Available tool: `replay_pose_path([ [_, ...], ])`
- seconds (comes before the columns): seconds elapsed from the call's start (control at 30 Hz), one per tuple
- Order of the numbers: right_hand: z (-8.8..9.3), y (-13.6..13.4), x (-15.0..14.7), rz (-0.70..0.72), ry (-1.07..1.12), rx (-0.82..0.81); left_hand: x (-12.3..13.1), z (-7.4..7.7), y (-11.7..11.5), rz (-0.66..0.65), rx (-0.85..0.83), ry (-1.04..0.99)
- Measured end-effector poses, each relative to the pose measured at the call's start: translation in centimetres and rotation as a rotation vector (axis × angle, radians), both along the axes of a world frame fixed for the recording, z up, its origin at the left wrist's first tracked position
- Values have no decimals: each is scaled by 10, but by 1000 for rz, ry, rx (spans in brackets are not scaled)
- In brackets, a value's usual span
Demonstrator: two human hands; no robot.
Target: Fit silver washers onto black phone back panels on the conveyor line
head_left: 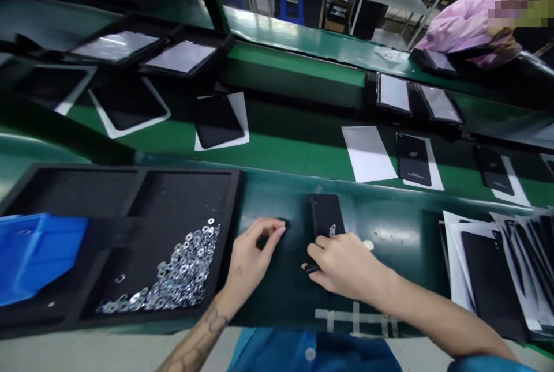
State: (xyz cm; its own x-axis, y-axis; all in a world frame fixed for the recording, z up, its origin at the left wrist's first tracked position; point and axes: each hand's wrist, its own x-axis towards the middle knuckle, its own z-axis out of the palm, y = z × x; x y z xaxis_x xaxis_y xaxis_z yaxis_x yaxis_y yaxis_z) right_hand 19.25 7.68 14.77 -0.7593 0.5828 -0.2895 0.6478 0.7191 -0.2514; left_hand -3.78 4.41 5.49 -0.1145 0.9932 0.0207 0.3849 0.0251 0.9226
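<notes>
A black phone back cover (pixel 325 210) with a pale logo lies on the green bench in front of me. My right hand (pixel 341 259) is closed over its lower end. A slim black piece (pixel 311 268) shows between that hand's thumb and fingers; its kind is unclear. To the left, my left hand (pixel 255 251) hovers near the bench, thumb and forefinger pinched together. Something small and dark shows at those fingertips, too small to name. Beside my left hand, a black divided tray (pixel 234 210) contains a heap of small shiny metal pieces (pixel 186 274).
A blue bin (pixel 38 256) sits at the tray's left. Papers and black covers (pixel 493 274) are stacked at right. Beyond runs a green conveyor belt (pixel 298 153) carrying black covers on white sheets (pixel 367 153). A person in pink (pixel 459 20) works across the line.
</notes>
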Motion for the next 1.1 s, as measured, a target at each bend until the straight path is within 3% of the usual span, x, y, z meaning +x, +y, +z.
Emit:
replay_pose_path([
  [0.1,-29,1,-16,-24,50,-91,-6,8,32,-58,-73,74],
  [0.2,-46,21,-3,-212,312,-277,-1,11,56,-118,-112,146],
  [0.27,-57,40,17,-415,595,-545,4,13,68,-162,-130,206],
  [0.37,-81,67,47,-714,1168,-1079,9,15,82,-249,-184,283],
  [0.43,-96,78,60,-851,1553,-1282,11,15,89,-286,-228,319],
  [0.53,-111,82,67,-930,1810,-1345,12,16,99,-342,-272,389],
  [0.7,-111,78,63,-903,1767,-1419,15,19,112,-397,-311,482],
  [0.9,-112,76,60,-887,1750,-1380,14,21,125,-494,-369,551],
  [1.1,-111,75,59,-875,1736,-1343,18,24,163,-638,-466,774],
])
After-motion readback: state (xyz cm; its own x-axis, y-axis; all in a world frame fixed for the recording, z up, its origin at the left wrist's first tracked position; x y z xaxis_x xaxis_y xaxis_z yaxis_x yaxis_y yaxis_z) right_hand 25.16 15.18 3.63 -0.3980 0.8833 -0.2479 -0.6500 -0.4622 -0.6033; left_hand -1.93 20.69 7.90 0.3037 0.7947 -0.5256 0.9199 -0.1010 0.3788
